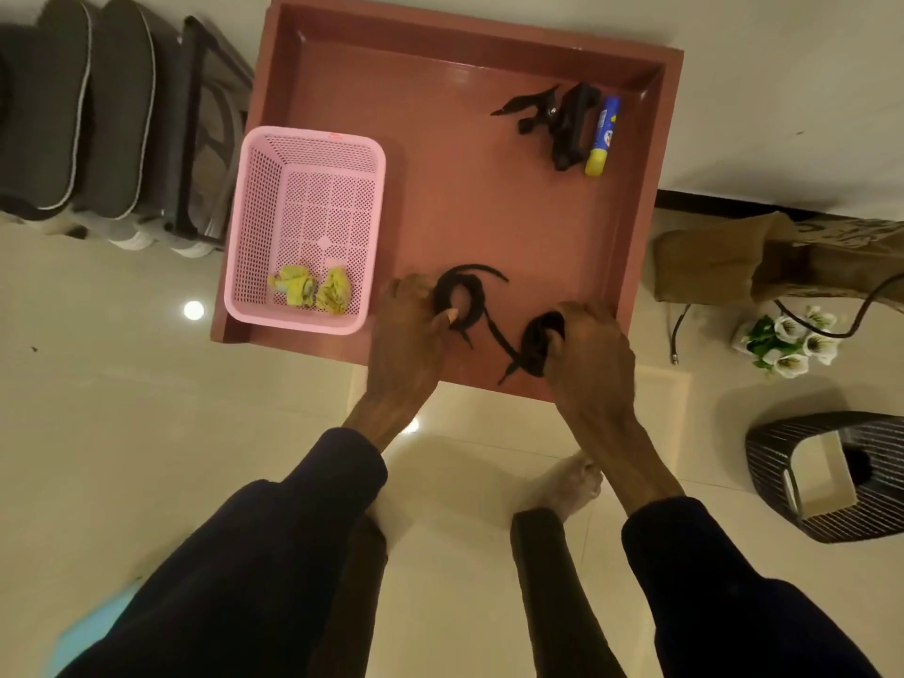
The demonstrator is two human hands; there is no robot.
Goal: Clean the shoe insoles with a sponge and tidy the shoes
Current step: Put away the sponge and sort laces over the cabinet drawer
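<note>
The left hand is gripping a coiled black shoelace, fingers curled round the loop. The right hand is pinching a second lace coil. Both coils are lying near the front edge of the red-brown worktop. Two dark insoles are standing upright at far left, beside the worktop.
</note>
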